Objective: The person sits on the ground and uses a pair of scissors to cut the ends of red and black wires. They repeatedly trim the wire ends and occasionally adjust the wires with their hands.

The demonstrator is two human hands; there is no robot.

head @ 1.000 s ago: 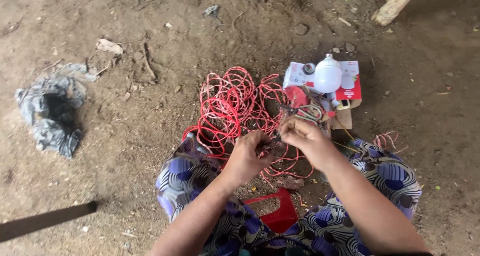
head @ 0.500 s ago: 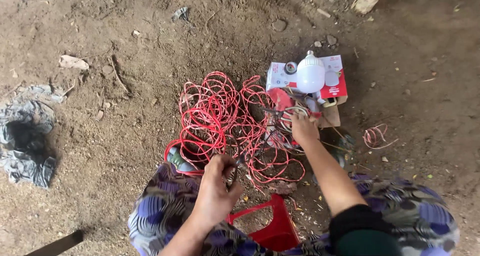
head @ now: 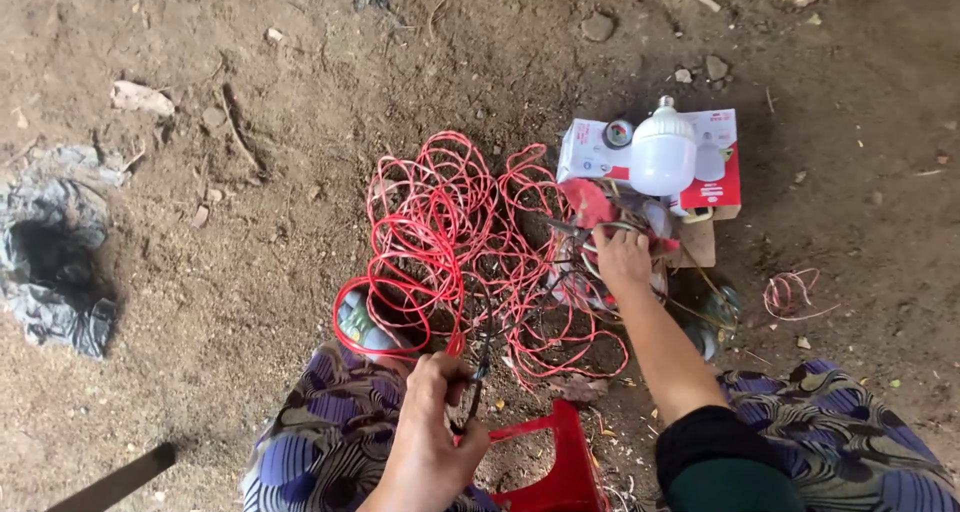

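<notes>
The left hand point(head: 430, 437) is clenched on a dark wire end point(head: 478, 382), the tangle of red wire point(head: 455, 237) lying on the dirt floor just beyond it. The right hand point(head: 622, 257) reaches farther out, fingers closed on a pale wire coil point(head: 598, 244) below a white bulb point(head: 662, 152) resting on its box point(head: 720, 167).

The red wire point(head: 450, 242) lies on the dirt as a loose, tangled heap of loops, just left of the bulb box point(head: 700, 157). Thin and bright red, it spreads wide, with one larger loop sagging at its lower left edge. A dark strand point(head: 478, 372) rises from the heap's lower edge, pinched in the left hand point(head: 430, 437). A small coil point(head: 600, 262) of pale and dark wire sits at the heap's right edge, just below the box, under the fingers of the right hand point(head: 622, 262).
</notes>
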